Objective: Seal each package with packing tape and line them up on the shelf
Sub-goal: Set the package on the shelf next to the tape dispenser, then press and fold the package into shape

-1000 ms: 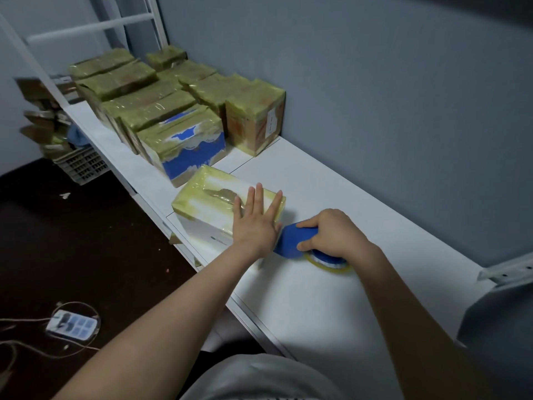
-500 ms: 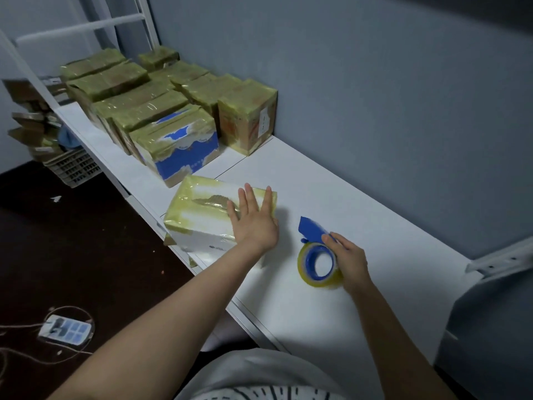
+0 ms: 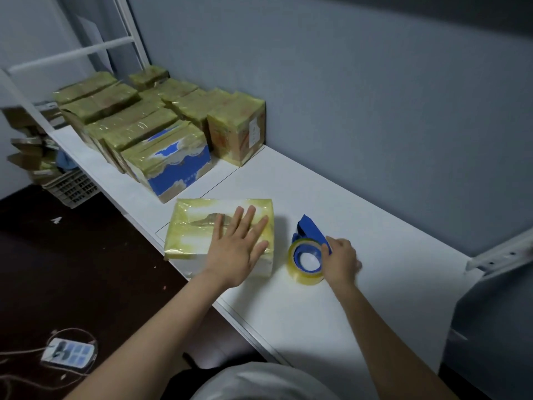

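A white package [image 3: 196, 235] wrapped in yellowish tape lies flat near the front edge of the white shelf [image 3: 317, 313]. My left hand [image 3: 236, 246] presses on its top with the fingers straight and spread. To its right a blue tape dispenser [image 3: 300, 274] with a roll of clear yellowish tape stands on the shelf. My right hand [image 3: 341, 261] holds its right side, fingers curled on the blue handle. Several sealed packages [image 3: 173, 160] sit in rows at the far left end of the shelf.
A grey wall runs along the back of the shelf. A white metal bracket [image 3: 501, 252] juts in at the right. Down on the dark floor are a grey crate [image 3: 72, 187] with cardboard pieces and a power strip [image 3: 67, 349] with cables.
My right hand drew the dispenser away from the package and stood it on the shelf to the right. My left hand stayed flat on the package.
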